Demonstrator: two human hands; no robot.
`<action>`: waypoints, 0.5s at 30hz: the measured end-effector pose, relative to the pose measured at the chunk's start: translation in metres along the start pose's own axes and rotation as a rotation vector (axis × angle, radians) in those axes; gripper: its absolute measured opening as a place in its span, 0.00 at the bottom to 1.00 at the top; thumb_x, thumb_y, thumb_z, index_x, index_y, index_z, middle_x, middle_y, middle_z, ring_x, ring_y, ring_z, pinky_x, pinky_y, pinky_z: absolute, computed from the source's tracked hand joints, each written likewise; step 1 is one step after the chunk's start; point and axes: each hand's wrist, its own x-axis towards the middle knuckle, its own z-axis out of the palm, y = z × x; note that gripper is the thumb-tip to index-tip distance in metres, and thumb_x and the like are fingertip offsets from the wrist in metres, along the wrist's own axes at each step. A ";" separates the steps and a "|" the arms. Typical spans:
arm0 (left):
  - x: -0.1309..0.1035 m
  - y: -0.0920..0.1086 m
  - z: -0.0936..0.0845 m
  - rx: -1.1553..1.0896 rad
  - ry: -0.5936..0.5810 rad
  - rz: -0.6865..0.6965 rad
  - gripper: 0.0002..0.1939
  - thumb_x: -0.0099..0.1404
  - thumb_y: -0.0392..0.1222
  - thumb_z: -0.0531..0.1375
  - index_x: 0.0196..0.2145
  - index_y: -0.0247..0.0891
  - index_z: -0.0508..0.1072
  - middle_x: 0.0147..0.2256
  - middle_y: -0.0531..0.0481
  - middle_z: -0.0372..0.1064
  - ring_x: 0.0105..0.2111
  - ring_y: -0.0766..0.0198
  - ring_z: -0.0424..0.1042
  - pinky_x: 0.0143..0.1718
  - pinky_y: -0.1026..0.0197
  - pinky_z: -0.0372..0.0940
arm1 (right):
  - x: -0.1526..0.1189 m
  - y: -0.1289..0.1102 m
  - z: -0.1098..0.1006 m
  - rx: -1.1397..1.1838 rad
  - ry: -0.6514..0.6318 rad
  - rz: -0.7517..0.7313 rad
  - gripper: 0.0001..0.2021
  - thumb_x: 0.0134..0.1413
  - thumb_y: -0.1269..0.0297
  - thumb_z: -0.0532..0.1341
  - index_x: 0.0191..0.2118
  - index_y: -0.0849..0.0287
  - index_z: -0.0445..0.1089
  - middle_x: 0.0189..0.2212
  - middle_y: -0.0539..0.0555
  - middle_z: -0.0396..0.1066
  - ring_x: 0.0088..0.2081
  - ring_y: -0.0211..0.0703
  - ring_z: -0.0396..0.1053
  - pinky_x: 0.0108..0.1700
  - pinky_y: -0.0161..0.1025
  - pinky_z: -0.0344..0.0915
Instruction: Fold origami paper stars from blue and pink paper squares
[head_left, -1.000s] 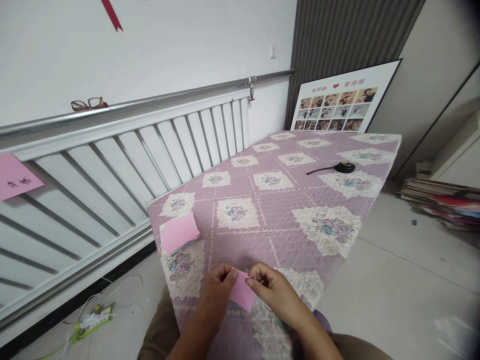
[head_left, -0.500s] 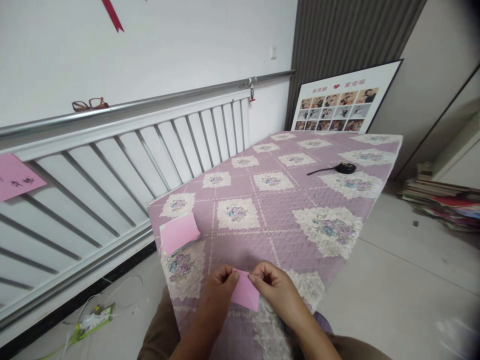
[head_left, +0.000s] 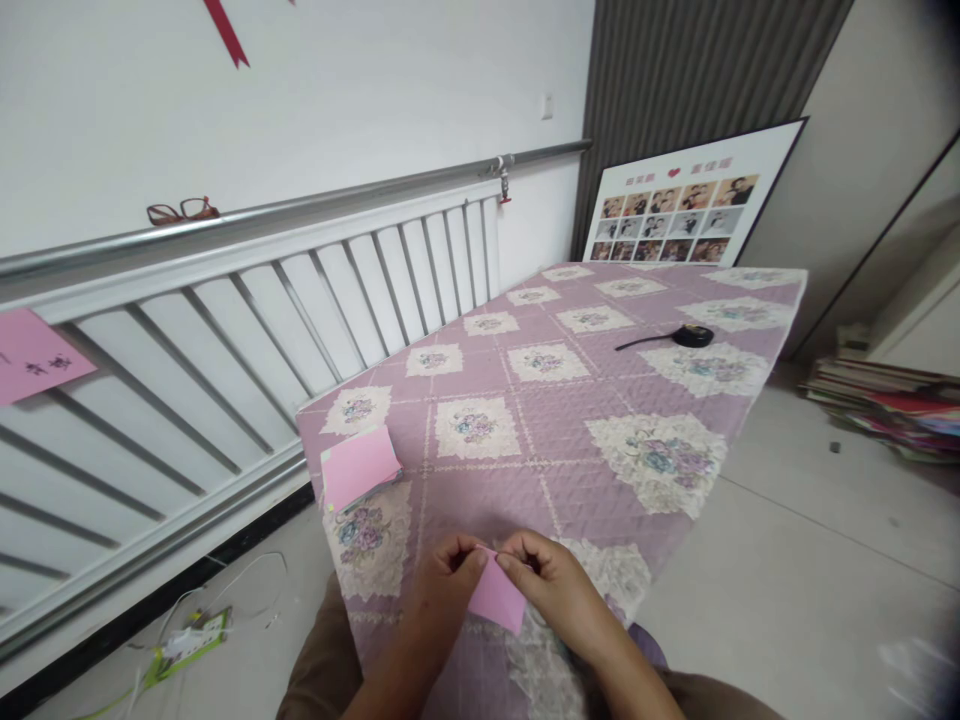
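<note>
A small pink sheet of paper (head_left: pixel 498 598) is pinched at its upper edge between both hands, over the near end of the covered table. My left hand (head_left: pixel 452 578) grips it with thumb and curled fingers on the left. On the right, my right hand (head_left: pixel 546 572) pinches the same edge, its thumb close to the left thumb. The paper's lower part hangs below the hands, slightly tilted. To the left lies a stack of pink paper (head_left: pixel 361 466), apart from both hands.
A purple floral tablecloth (head_left: pixel 480 500) covers the table. A black tape measure (head_left: pixel 691 336) lies at the far right. Along the left runs a white radiator (head_left: pixel 330 300), with glasses (head_left: pixel 182 210) on the pipe above. A power strip (head_left: pixel 187 648) with cables sits on the floor.
Both hands have shifted slightly down and right with the pink paper. The thumbs have come closer together along its upper edge, and the sheet has tilted more.
</note>
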 end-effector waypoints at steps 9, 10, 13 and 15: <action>0.006 -0.003 -0.004 0.174 0.086 0.053 0.08 0.60 0.43 0.54 0.27 0.39 0.69 0.24 0.55 0.63 0.26 0.65 0.61 0.27 0.65 0.53 | 0.000 0.000 0.004 -0.016 -0.017 0.002 0.12 0.55 0.58 0.57 0.24 0.58 0.62 0.21 0.45 0.56 0.25 0.35 0.54 0.28 0.33 0.52; 0.007 -0.004 -0.004 0.180 0.088 0.060 0.09 0.61 0.43 0.54 0.26 0.39 0.68 0.23 0.55 0.62 0.26 0.65 0.61 0.26 0.65 0.52 | 0.000 0.000 0.005 -0.021 -0.013 -0.003 0.12 0.55 0.58 0.57 0.24 0.58 0.61 0.21 0.45 0.56 0.25 0.35 0.54 0.28 0.33 0.52; 0.009 -0.006 -0.003 0.164 0.089 0.049 0.09 0.61 0.44 0.54 0.26 0.40 0.68 0.23 0.55 0.62 0.25 0.66 0.60 0.26 0.65 0.52 | 0.001 0.001 0.006 -0.036 0.017 -0.009 0.12 0.55 0.58 0.56 0.24 0.58 0.61 0.21 0.45 0.56 0.26 0.35 0.54 0.28 0.33 0.52; 0.008 -0.004 -0.001 0.126 0.075 0.038 0.07 0.60 0.44 0.55 0.28 0.40 0.69 0.24 0.55 0.62 0.25 0.66 0.60 0.26 0.65 0.52 | 0.002 0.002 0.007 -0.033 0.036 -0.005 0.13 0.55 0.58 0.56 0.24 0.58 0.60 0.21 0.45 0.55 0.25 0.35 0.54 0.28 0.33 0.53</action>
